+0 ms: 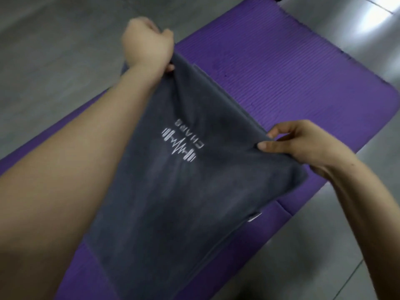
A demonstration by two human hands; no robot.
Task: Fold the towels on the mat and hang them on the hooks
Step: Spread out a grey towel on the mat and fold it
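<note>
Grey towel (173,191), soft nap, white barbell logo, lifted at the far end, near end lying on mat. Far corners pinched: left hand (149,44) high, right hand (303,146) lower. Purple ribbed foam mat (281,72), rounded corner, bare beyond towel. Glossy grey tiled floor (54,50) on both sides.

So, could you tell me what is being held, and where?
The grey towel, by its lifted edge: left hand pinches the far end, right hand the near end.

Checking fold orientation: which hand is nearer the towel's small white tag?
Right. The right hand pinches the towel on the side bearing the white tag; the left hand holds the far corner.
</note>
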